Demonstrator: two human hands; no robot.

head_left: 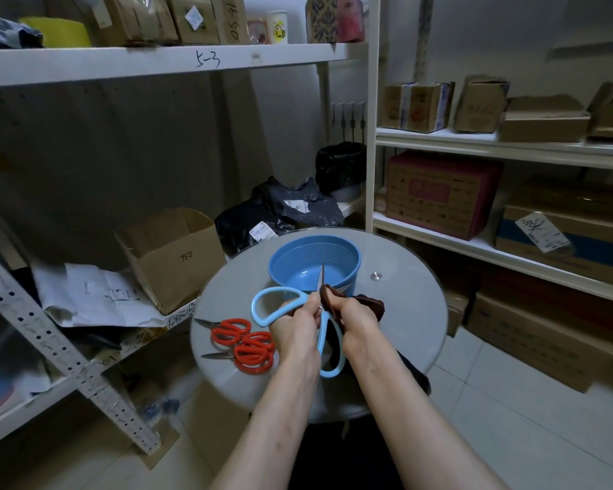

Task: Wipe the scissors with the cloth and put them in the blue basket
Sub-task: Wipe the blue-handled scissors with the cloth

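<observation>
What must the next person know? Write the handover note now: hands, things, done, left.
Left hand grips the blue-handled steel scissors near the pivot.
Right hand pinches the dark brown cloth round a blade.
The round blue plastic basket stands behind them on the round glass table; nothing visible inside.
Two pairs of red-handled scissors lie on the table's left side.
Done: blue pair being wiped.
Left: finish wiping, put it in the basket; the red pairs probably follow.

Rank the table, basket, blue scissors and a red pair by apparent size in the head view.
1. Table.
2. Basket and blue scissors look alike; the scissors are held nearer the camera, so unranked.
3. Red pair.
</observation>
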